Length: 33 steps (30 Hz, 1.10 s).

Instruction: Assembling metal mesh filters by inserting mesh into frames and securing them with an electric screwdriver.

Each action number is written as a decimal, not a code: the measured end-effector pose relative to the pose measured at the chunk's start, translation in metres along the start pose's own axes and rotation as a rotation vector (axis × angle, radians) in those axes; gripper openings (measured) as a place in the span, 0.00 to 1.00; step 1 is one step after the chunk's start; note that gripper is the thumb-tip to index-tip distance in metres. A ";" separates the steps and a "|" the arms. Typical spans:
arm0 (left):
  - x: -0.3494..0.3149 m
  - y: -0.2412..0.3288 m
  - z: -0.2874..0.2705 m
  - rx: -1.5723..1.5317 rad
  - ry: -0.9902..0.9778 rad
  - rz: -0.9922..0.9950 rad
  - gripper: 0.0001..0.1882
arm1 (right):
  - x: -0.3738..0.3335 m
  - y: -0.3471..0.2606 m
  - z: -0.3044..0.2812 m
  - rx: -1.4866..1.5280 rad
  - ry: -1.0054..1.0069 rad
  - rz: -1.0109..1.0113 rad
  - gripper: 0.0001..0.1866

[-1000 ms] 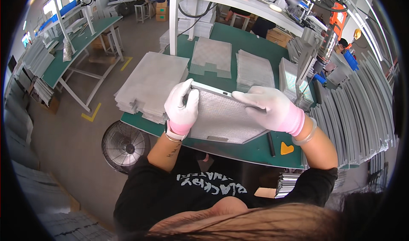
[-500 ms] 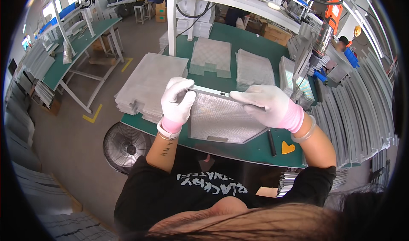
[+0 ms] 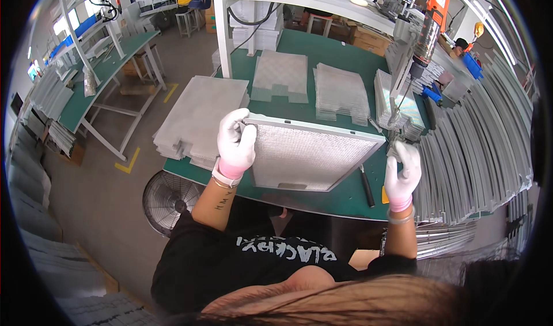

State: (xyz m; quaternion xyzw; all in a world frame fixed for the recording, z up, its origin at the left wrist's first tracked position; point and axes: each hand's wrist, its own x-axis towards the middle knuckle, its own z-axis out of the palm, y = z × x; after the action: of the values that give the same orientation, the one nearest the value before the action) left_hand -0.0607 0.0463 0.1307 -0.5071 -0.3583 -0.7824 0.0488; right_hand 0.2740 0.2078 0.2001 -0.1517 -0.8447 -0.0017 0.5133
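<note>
My left hand (image 3: 235, 144), in a white glove with a pink cuff, grips the upper left corner of a framed metal mesh panel (image 3: 311, 156). The panel is tilted up above the green bench, its pale frame edge with small dark slots on top. My right hand (image 3: 403, 175), gloved the same way, is off the panel, beyond its right corner. Its fingers are curled beside a small heap of parts (image 3: 395, 138) below the hanging electric screwdriver (image 3: 425, 46); whatever lies between the fingertips is too small to name.
Stacks of mesh sheets (image 3: 201, 110) (image 3: 341, 92) lie on the green bench (image 3: 299, 40). A black-handled tool (image 3: 367, 186) and a yellow piece (image 3: 385, 194) lie near its front edge. Many metal frame strips (image 3: 472, 147) stand at the right; a floor fan (image 3: 173, 202) is at the left.
My right hand has let go of the panel's top edge and moved right to the small parts. The left hand keeps its hold, and the panel now shows more of its right side.
</note>
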 end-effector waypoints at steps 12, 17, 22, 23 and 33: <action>0.001 0.013 0.005 -0.027 0.092 0.071 0.20 | -0.180 0.079 0.015 -0.129 -0.331 0.631 0.18; 0.002 0.015 0.002 -0.021 0.064 0.069 0.19 | -0.204 0.080 0.029 -0.338 -0.548 0.669 0.27; 0.000 0.017 0.002 -0.121 0.006 -0.017 0.16 | -0.206 0.081 0.037 -0.455 -0.618 0.648 0.27; 0.001 0.016 0.002 -0.120 0.006 -0.017 0.16 | -0.203 0.081 0.039 -0.510 -0.678 0.633 0.26; 0.061 0.000 0.010 0.409 -0.147 0.101 0.12 | -0.187 0.062 0.033 1.003 -0.070 1.490 0.25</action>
State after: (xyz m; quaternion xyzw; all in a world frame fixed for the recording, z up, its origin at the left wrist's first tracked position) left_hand -0.0832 0.0701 0.1835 -0.5597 -0.4863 -0.6508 0.1634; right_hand 0.3416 0.2246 0.0124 -0.4184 -0.4437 0.7054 0.3612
